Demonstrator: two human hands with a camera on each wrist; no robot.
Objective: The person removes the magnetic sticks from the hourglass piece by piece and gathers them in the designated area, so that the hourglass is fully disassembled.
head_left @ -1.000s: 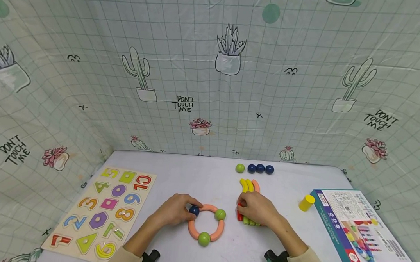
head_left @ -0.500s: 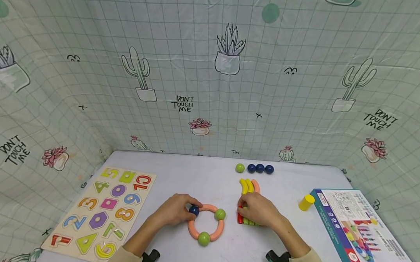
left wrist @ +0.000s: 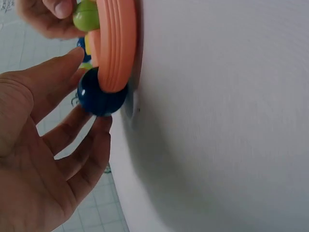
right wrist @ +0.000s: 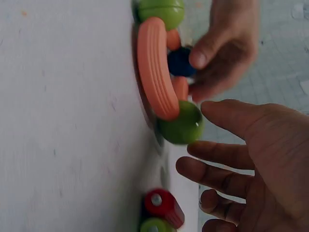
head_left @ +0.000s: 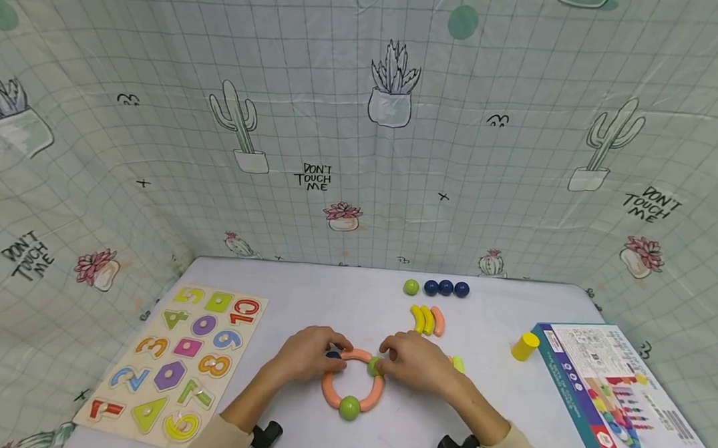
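A ring of salmon curved sticks (head_left: 329, 391) joined by balls lies on the table. My left hand (head_left: 306, 357) holds the dark blue ball (left wrist: 100, 95) at its left side, thumb on one side and fingertips on the other. At the ring's right, my right hand (head_left: 419, 364) has thumb and index fingertips at the edge of a green ball (right wrist: 181, 125), its fingers fairly straight and spread. A second green ball (head_left: 349, 408) sits at the ring's front. Close under the right hand are a red stick (right wrist: 163, 208) and a green one, largely hidden in the head view.
Behind the right hand lie yellow curved sticks (head_left: 422, 320) and a salmon one (head_left: 437, 321). A green ball (head_left: 411, 287) and blue balls (head_left: 446, 288) line the back. A yellow cylinder (head_left: 525, 346) and a box (head_left: 619, 389) stand right; a number puzzle board (head_left: 169, 349) lies left.
My right hand has left the red and green sticks and moved left to the ring's right green ball. The left thumb has shifted over the blue ball, now covering more of it.
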